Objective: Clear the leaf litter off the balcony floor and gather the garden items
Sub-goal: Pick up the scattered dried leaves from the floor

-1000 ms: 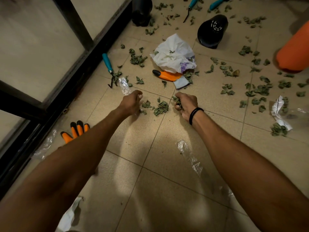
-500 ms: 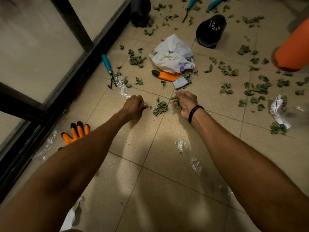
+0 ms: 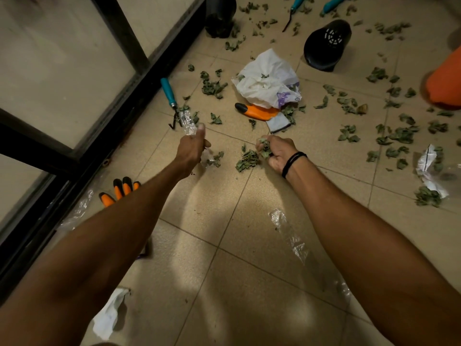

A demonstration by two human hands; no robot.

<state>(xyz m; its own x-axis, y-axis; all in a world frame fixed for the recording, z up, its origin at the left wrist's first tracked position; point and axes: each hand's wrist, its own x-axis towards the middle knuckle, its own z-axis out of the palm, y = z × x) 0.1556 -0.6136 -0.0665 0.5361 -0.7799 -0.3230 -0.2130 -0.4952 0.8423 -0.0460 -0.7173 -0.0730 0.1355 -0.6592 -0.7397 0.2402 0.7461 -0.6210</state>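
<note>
A small heap of dry green leaves [image 3: 247, 159] lies on the beige tiled balcony floor [image 3: 224, 295], between your two outstretched hands. Your right hand [image 3: 277, 152] is just beside the heap, fingers curled tightly around a clump of the same leaves, with a black band [image 3: 293, 161] on its wrist. Your left hand [image 3: 192, 149] is to the left of the heap, fingers curled under and thumb pointing up; a crumpled bit of clear plastic with a few leaves [image 3: 214, 158] sits against it, but you cannot tell whether the fingers hold anything.

More loose leaves [image 3: 399, 134] are scattered across the tiles beyond and to the right. Just past your hands lies a crumpled white plastic bag [image 3: 267, 81], partly covering an orange and black glove [image 3: 259, 111]. To the left of it, a teal-handled hand rake [image 3: 169, 96] lies near the black door frame [image 3: 139, 78]. Farther back, a black pot [image 3: 326, 44] lies on its side, a second black pot [image 3: 220, 16] stands by the frame, and two more teal-handled tools [image 3: 296, 3] lie at the top edge. An orange object [image 3: 446, 81] is cut off at the right.

Another orange-fingered glove [image 3: 122, 189] shows beside your left forearm. A strip of clear plastic [image 3: 287, 231] lies between your arms, and crumpled white paper [image 3: 430, 168] lies at the right among leaves.
</note>
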